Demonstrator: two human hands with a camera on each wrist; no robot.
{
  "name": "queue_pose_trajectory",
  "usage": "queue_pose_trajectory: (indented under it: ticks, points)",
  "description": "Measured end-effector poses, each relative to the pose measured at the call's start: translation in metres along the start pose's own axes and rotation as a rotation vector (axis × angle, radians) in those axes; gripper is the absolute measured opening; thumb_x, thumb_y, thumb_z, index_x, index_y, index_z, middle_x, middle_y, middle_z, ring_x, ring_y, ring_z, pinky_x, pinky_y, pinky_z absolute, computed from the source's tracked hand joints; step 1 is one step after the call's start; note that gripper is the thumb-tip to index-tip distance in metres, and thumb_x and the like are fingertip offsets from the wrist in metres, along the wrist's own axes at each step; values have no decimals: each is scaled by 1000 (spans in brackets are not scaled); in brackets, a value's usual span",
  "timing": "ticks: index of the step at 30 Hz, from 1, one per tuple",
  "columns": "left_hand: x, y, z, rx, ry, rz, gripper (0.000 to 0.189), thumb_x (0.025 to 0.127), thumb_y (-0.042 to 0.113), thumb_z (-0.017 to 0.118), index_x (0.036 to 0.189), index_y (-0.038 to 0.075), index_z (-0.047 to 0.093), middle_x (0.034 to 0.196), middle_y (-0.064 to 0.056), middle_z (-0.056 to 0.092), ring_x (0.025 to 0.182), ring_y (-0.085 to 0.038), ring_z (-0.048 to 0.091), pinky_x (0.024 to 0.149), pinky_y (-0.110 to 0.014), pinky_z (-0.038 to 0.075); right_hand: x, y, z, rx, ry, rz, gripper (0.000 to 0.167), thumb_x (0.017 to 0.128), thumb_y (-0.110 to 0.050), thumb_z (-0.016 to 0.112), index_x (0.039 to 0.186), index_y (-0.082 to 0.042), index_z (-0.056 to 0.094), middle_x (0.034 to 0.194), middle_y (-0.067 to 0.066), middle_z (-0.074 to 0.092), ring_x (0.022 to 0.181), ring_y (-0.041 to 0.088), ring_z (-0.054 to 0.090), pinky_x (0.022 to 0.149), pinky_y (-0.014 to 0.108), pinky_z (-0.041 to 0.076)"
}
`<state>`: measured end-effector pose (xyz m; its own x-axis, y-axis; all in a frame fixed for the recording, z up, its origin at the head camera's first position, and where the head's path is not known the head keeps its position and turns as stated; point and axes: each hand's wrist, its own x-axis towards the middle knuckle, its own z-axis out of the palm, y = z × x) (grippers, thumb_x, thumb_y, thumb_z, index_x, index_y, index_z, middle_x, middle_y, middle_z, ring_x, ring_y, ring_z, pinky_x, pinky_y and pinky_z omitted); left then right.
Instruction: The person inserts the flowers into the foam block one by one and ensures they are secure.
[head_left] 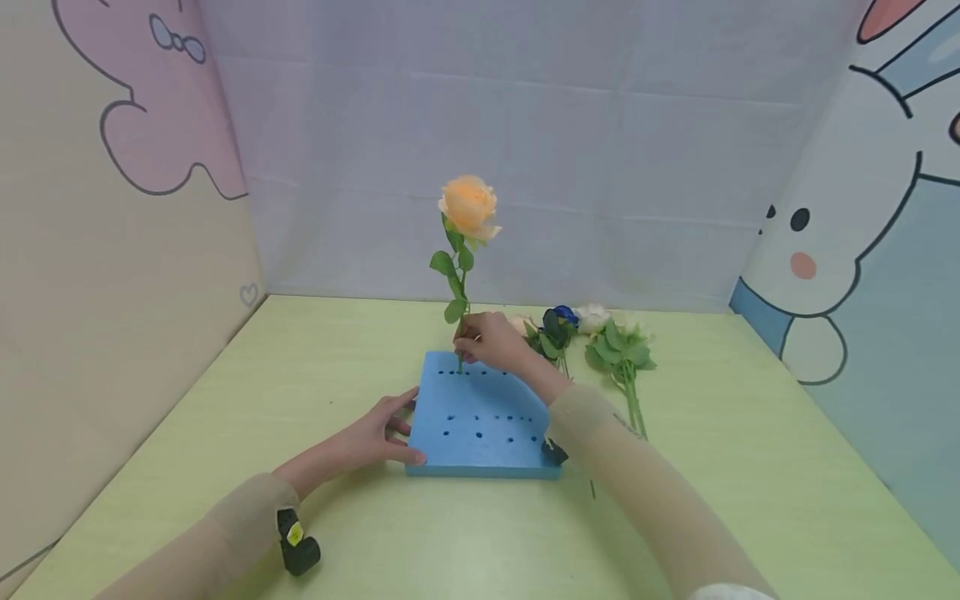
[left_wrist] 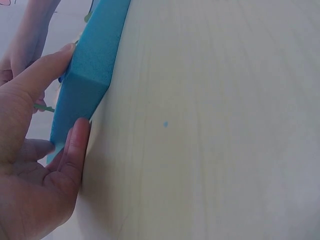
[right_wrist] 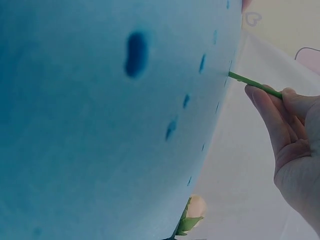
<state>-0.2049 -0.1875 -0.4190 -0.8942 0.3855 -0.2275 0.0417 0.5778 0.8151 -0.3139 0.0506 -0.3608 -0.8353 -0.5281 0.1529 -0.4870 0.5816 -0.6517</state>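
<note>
A peach rose [head_left: 469, 207] with green leaves stands nearly upright over a blue foam block [head_left: 480, 454] that has rows of dark holes. My right hand [head_left: 491, 340] pinches the rose's lower stem between thumb and fingers, above the block's back row. In the right wrist view the green stem [right_wrist: 255, 85] runs from the fingertips of my right hand [right_wrist: 295, 145] to the block's surface. Spread along the block's left side, my left hand [head_left: 375, 437] touches it, thumb at the front left corner. Its fingers [left_wrist: 77, 145] press the side in the left wrist view.
Right of the block lie several cut flowers: a dark blue rose [head_left: 558, 321], a white one [head_left: 592, 317] and a leafy green bunch [head_left: 621, 350]. My right forearm crosses over part of the block and stems. A pale curtain [head_left: 510, 167] hangs behind the table [head_left: 465, 533].
</note>
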Motion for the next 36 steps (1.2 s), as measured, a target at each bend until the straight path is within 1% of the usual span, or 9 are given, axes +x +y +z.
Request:
queue_pose_trajectory:
  ticks: [6,10,18,20,27,32,36]
  points:
    - [1,1,0,0,2,-16,111,76,39,85,160,21,14,149,-14,33,122,-23,53,100,-42,49,2,0,2,13,0,9,13,98,-14,61,97,-4,69,90,10,75,72,12,71,71,33,60]
    - [0,0,-1,-5,2,-17,111,76,39,85,160,22,14,150,-13,32,123,-23,53,101,-43,49,1,-3,1,31,2,16,12,97,-14,62,96,-5,69,89,11,75,72,14,72,71,34,60]
    - [1,0,-1,-10,-3,-7,111,76,39,85,160,22,14,152,-14,30,122,-23,52,100,-44,48,1,-4,0,16,9,8,10,96,-14,64,94,-5,69,89,11,75,70,13,71,71,34,60]
    - [1,-1,-1,-5,0,-12,111,76,39,85,160,22,14,150,-14,31,122,-22,52,100,-43,49,1,-4,0,21,2,7,11,96,-14,64,95,-5,69,90,12,75,72,14,72,71,34,60]
    - [-1,-1,1,1,10,-14,111,76,39,85,160,21,15,147,-14,34,121,-22,52,99,-42,50,2,-1,-2,70,-38,39,12,96,-15,65,97,-4,69,92,12,74,83,28,74,73,36,61]
    - [-1,-2,2,4,13,-7,111,76,39,85,160,21,14,146,-14,36,120,-22,52,98,-41,49,3,2,-3,79,-32,65,13,95,-16,66,98,-4,70,91,11,75,84,28,74,72,33,60]
    - [0,-3,2,-4,17,-2,111,76,38,85,160,21,14,149,-13,34,120,-22,52,98,-40,49,3,3,-4,93,-13,88,13,94,-17,68,98,-5,71,91,11,76,84,27,74,71,31,60]
